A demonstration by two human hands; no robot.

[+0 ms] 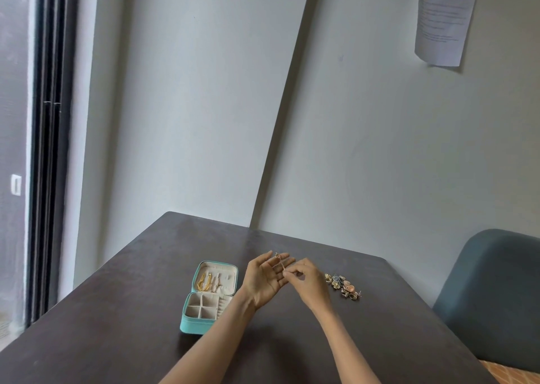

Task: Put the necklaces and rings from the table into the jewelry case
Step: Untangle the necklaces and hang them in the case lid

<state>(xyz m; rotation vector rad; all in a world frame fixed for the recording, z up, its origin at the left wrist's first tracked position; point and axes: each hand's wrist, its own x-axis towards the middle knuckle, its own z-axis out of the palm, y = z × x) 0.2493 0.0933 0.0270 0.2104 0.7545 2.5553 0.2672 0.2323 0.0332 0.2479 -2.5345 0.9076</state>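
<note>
Gold chain (280,264) hangs between my hands above the table (146,310): my left hand (264,278) is spread open beneath it, my right hand (304,277) pinches its lower end. Next it needs carrying left to the open jewelry case (209,294) and hooking in the lid; the rings (344,285) wait at my right.

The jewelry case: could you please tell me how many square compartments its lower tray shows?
4, grouped two by two at the tray's left in the jewelry case; the left hand may hide more.

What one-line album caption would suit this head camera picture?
Two hands, left hand open and right hand pinching, handle a thin necklace beside an open teal jewelry case.
</note>
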